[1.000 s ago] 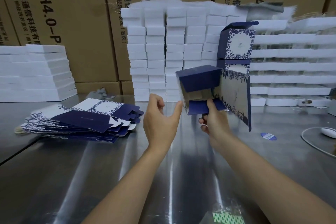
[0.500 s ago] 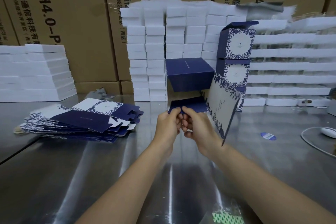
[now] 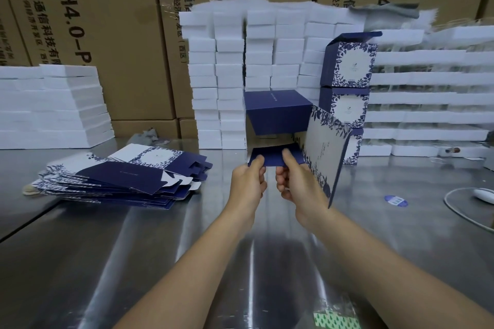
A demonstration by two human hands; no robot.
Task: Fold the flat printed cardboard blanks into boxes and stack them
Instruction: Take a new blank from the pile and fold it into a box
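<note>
A half-formed navy and floral box hangs in the air at centre, its open end facing me. My left hand and my right hand both pinch its lower navy flap side by side. A floral panel of the box juts out to the right of my right hand. A pile of flat printed blanks lies on the metal table at left. Folded boxes stand stacked at the back right.
The steel table stretches toward me. White foam blocks form a wall behind the box, with more at left and right. Brown cartons rise behind. A blue sticker and a white cable lie at right.
My left hand came in from beside the box to join my right on the lower flap. The box turned so its open end faces me, and the top panel lifted.
</note>
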